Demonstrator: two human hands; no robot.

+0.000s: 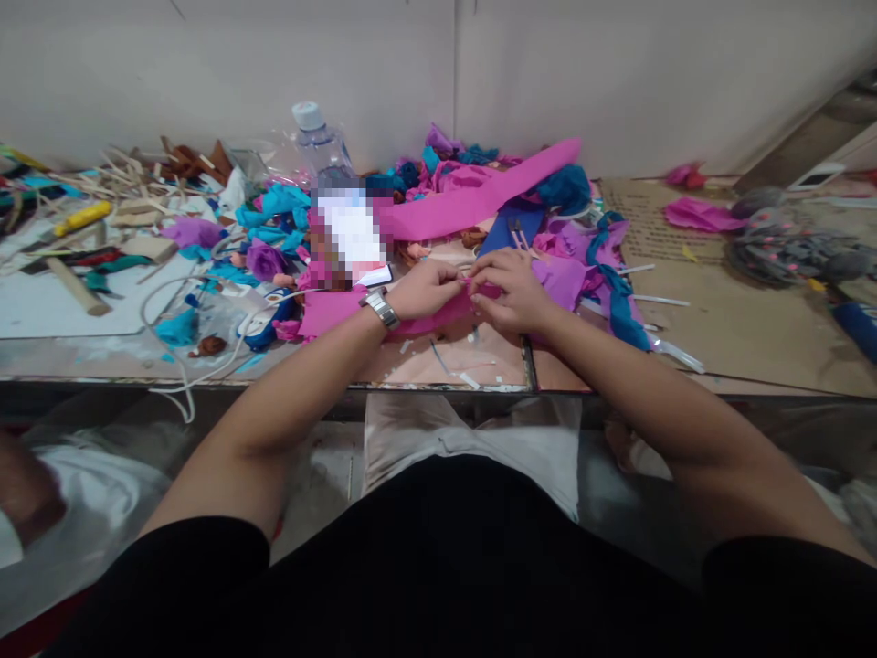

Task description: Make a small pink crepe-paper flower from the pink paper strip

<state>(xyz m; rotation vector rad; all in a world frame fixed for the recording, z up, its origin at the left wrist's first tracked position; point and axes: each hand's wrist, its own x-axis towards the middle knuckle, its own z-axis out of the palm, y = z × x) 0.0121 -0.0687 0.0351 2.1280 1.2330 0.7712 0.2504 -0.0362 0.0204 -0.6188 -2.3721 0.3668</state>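
Note:
My left hand (423, 288), with a silver watch (381, 308) on its wrist, and my right hand (511, 288) meet over the table's front edge. Both pinch the same strip of pink crepe paper (335, 311), fingers closed on it, the fingertips nearly touching. The strip runs left from my hands and lies flat on the table. A longer band of pink paper (480, 196) stretches diagonally behind my hands. What my fingertips pinch inside the fold is hidden.
Heaps of blue, purple and pink paper scraps (582, 256) crowd the table. A plastic bottle (322, 146) stands at the back. Wooden sticks and a yellow-handled tool (82, 217) lie left, a white cable (184, 366) hangs off the edge. Brown cardboard (740, 320) covers the right.

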